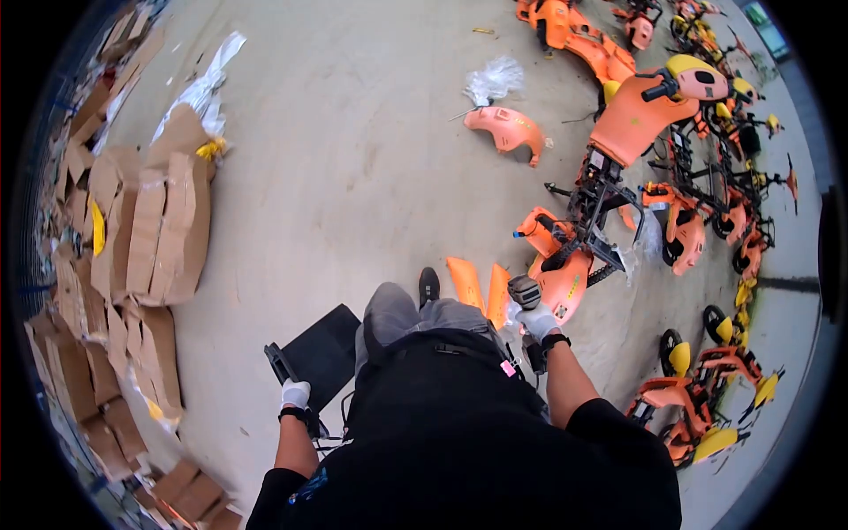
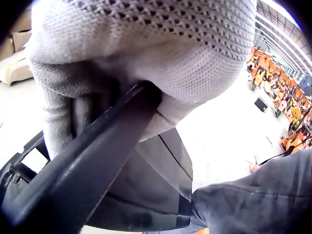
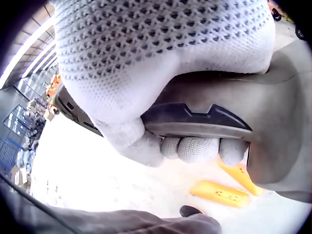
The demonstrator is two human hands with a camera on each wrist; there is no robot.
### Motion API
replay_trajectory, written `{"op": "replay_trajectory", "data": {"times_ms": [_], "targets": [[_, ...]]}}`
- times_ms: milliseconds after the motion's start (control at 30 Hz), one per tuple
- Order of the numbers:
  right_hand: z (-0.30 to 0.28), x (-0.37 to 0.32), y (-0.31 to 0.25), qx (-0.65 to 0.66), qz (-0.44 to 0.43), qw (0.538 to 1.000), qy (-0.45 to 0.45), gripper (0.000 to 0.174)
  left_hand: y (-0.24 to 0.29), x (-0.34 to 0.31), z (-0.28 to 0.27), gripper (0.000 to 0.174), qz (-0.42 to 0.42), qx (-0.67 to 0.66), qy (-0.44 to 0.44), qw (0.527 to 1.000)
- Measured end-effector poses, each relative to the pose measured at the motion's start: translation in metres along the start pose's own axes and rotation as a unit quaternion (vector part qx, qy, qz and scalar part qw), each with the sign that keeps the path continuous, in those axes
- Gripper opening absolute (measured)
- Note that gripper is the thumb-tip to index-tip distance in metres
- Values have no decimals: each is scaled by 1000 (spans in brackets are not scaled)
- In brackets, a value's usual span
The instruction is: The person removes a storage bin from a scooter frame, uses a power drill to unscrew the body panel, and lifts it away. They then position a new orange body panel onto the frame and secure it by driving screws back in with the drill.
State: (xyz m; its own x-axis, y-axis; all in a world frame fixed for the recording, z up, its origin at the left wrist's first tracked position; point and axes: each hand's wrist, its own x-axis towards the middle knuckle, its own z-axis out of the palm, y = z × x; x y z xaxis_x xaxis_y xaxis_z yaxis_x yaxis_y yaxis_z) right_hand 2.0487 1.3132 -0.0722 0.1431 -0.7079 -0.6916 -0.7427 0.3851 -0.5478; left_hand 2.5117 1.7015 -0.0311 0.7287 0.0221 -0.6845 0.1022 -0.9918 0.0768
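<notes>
My left hand (image 1: 296, 394), in a white knitted glove, grips the edge of a black flat piece (image 1: 322, 353) beside my left leg. In the left wrist view, the fingers curl over a glossy black bar (image 2: 92, 151) at the rim, with a smooth dark panel (image 2: 141, 180) behind it. My right hand (image 1: 537, 322), gloved likewise, holds a grey and black plastic piece (image 1: 525, 291) by its handle at my right side. The right wrist view shows fingertips (image 3: 197, 149) wrapped under that handle; its dark insert (image 3: 190, 114) is notched. I cannot tell what kind of thing it is.
Two orange panels (image 1: 464, 283) lie near my right foot. A partly stripped orange scooter (image 1: 609, 177) stands ahead right, beside a loose orange cover (image 1: 508, 131) and clear plastic wrap (image 1: 495, 79). More orange and yellow scooters line the right. Cardboard (image 1: 168, 225) is piled along the left.
</notes>
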Motion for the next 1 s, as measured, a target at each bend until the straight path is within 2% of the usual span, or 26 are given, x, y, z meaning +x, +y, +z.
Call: {"op": "replay_trajectory", "data": {"times_ms": [100,200,233,300,333,367,400,467,533,600,633,700,800,867,933,1000], "targets": [[3,3,-8,-22,-41,998,38,24,31,69,-6,42,20,52,-23,998],[12,-2,-19,-21,19,998,49,23,91,112,-23,40,60,118,-33,991],[26,11,5,-27,14,997,77,20,108,127,-28,39,82,160,-36,983],[35,-4,-5,55,98,991,73,17,141,153,-34,38,102,172,-46,979],[34,-16,-21,53,153,984,68,16,157,164,-38,36,115,176,-54,976],[53,-8,11,22,165,982,84,16,174,174,-43,33,132,196,-62,970],[51,-21,-13,58,242,967,57,15,191,182,-51,30,146,217,-71,963],[75,-24,7,73,324,942,53,16,219,200,-60,28,185,220,-62,956],[84,-36,-8,112,348,930,48,19,256,213,-66,28,196,253,-74,944],[97,-43,-4,85,216,973,10,20,289,243,-65,31,202,291,-68,933],[104,-46,-19,146,224,963,39,18,318,227,-76,33,196,309,-56,929],[109,-51,-56,168,225,958,54,15,375,199,-90,37,186,342,-48,920],[110,-46,-76,237,232,940,75,13,418,198,-89,38,218,336,-16,916],[100,-47,-121,296,268,902,165,15,446,193,-91,39,220,344,-10,913],[101,-29,-105,311,247,897,192,18,478,184,-91,41,220,357,-17,907],[94,-13,-85,233,270,927,118,20,508,169,-88,42,233,351,1,907]]}}
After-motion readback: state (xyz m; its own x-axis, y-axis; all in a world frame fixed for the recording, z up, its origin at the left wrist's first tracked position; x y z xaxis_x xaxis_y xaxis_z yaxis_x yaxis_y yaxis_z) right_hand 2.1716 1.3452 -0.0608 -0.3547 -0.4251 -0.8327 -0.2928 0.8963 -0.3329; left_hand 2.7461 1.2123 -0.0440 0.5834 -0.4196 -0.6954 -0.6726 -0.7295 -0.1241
